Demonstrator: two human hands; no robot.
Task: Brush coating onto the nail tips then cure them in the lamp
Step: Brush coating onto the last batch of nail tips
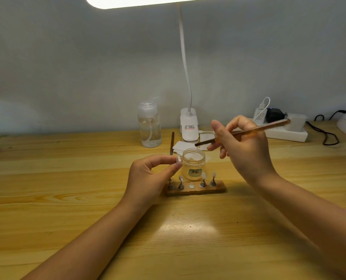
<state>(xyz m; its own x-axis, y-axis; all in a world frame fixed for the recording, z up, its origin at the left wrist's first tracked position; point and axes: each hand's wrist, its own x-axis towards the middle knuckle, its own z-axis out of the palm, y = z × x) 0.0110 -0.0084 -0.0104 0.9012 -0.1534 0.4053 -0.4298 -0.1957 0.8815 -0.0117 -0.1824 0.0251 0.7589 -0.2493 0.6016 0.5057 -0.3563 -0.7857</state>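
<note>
My left hand (148, 174) pinches one nail tip (178, 160) beside the open jar (193, 163). My right hand (243, 144) grips the brush (243, 132) above it.

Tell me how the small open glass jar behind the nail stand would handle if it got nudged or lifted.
The glass jar looks squat with a flat base, so it would probably slide rather than tip. Its mouth is open, so a hard knock might spill whatever is inside. Being smooth clear glass, it is likely slippery and breakable if dropped off the wooden table.
</note>
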